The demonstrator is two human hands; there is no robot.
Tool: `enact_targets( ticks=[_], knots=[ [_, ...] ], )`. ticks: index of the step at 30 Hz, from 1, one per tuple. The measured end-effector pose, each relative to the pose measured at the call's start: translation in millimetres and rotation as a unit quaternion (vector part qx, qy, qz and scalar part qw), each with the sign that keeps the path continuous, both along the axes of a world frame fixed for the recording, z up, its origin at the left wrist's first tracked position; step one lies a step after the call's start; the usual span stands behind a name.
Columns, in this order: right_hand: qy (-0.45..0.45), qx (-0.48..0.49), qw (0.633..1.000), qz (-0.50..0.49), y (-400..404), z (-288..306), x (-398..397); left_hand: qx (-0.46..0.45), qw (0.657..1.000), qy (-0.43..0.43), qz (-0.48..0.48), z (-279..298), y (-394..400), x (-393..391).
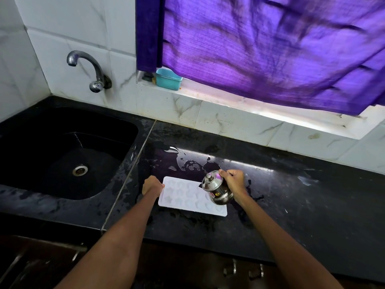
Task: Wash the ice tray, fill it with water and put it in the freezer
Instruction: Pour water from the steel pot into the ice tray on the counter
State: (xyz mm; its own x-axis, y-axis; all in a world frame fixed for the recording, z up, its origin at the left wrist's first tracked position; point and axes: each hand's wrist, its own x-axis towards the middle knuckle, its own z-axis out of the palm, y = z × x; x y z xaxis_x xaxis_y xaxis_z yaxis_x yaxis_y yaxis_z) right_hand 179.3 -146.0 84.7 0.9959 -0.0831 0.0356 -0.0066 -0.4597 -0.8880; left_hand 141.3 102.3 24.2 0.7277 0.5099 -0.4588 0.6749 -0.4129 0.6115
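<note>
Now the left hand (152,185) pinches the tray (187,197) end, its length running toward the right hand (234,181), which grips a tilted pot (217,189) over the far cells.

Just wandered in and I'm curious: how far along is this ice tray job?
Washing looks finished: the white plastic ice tray lies flat on the wet black stone counter, away from the dark sink. Filling is in hand: the left hand steadies the tray's edge while the right hand tilts a small lidded steel pot over it. Carrying it to the freezer remains.
</note>
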Motion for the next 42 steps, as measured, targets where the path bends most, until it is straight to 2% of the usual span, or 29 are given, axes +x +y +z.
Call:
enact_targets(
  ticks=[25,31,36,42],
  knots=[
    [-0.001,-0.009,1.0,-0.002,8.4,16.1,-6.0,0.012,1.0,0.004,-0.004,3.1,-1.7,-1.9],
    [0.012,0.027,1.0,-0.009,7.6,11.4,-7.3,0.008,1.0,0.003,-0.005,2.8,-1.7,-1.7],
    [0.029,0.1,0.993,-0.057,3.6,8.7,-7.8,0.01,1.0,0.002,-0.005,2.8,-1.6,-2.3],
    [0.033,0.103,0.992,-0.06,-8.1,8.1,-5.4,0.013,1.0,0.004,-0.009,2.7,-1.3,-2.4]
  ],
)
